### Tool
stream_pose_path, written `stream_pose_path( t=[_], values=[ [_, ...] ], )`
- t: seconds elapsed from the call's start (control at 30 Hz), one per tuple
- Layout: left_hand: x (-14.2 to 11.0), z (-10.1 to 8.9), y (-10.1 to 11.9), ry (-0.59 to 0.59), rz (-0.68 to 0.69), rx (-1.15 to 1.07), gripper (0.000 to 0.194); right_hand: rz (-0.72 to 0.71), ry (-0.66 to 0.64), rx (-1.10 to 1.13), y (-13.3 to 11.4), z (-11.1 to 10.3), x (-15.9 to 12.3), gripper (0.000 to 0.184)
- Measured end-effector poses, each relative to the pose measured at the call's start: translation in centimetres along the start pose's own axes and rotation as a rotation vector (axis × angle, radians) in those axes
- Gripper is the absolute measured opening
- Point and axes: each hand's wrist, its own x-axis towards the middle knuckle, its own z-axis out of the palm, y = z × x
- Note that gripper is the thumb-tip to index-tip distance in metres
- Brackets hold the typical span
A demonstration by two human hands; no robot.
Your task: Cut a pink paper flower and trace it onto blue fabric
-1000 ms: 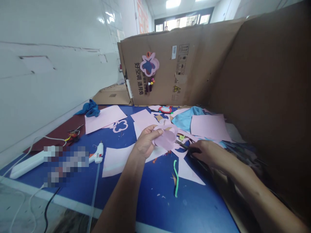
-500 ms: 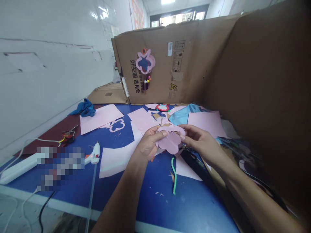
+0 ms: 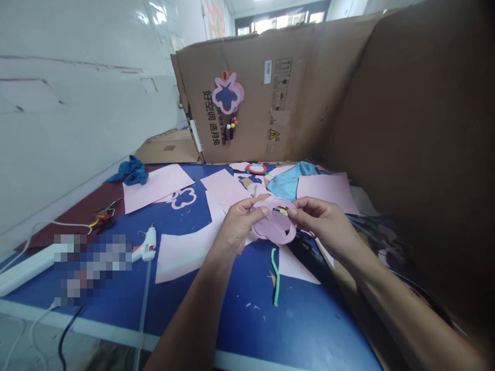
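Note:
A pink flower-shaped foam cutout (image 3: 275,226) is held up over the blue table (image 3: 247,319) between both hands. My left hand (image 3: 236,228) pinches its left edge with thumb and fingers. My right hand (image 3: 323,221) pinches its upper right edge, fingers closed. A green pipe cleaner (image 3: 275,275) lies on the table just below the cutout. Black scissors (image 3: 309,247) lie under my right wrist, partly hidden.
Pink foam sheets (image 3: 157,186) and a light blue sheet (image 3: 288,185) are scattered over the table. A glue gun (image 3: 145,248) and a white power strip (image 3: 23,265) lie at the left. Cardboard walls (image 3: 406,129) stand behind and right, with a finished flower ornament (image 3: 227,95) hanging.
My right hand left the scissors on the table and came up to pinch the pink cutout beside my left hand. The cutout has been turned slightly.

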Motion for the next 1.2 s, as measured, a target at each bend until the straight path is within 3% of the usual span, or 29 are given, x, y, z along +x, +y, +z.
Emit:
stream_pose_path(
  t=[0.2,0.43,0.73,1.0,1.2],
  values=[
    [0.0,0.1,0.0,0.048,-0.025,0.021,0.035,-0.010,0.027,-0.019,0.0,-0.3,0.1,0.043],
    [0.0,0.1,-0.1,0.004,-0.024,0.031,0.031,-0.010,0.032,-0.058,-0.1,-0.4,0.0,0.046],
    [0.2,0.0,-0.4,0.033,-0.023,0.080,0.029,-0.013,-0.034,-0.096,0.0,-0.3,-0.1,0.041],
    [0.0,0.2,-0.9,0.009,-0.044,0.164,0.034,-0.068,-0.071,-0.225,-0.7,-0.3,-0.5,0.033],
    [-0.2,0.9,-1.4,-0.012,-0.030,0.271,0.025,-0.155,-0.043,-0.382,-0.2,0.3,-0.5,0.025]
  ],
)
